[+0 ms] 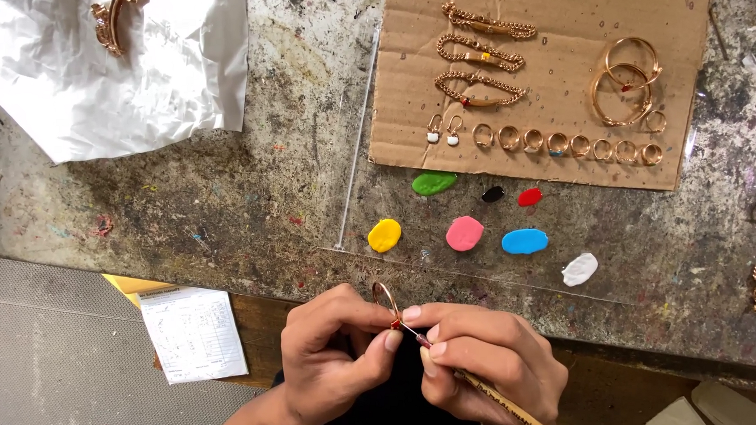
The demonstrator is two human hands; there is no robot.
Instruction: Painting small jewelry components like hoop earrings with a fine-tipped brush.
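At the near edge, left hand (pixel 329 363) pinches a ring (pixel 384 296) upright; right hand (pixel 491 358) grips a tool (pixel 505 405), tip slanting up-left, touching it.

We see only part of the gold ring (pixel 384 296); its lower half sits hidden behind the left hand (pixel 333 355) fingertips. The stick (pixel 505 405) runs off the bottom edge, its middle covered by the right hand (pixel 491 358). Its tip is too small to make out. The white paper (pixel 104 56) is cut off at the top and left.
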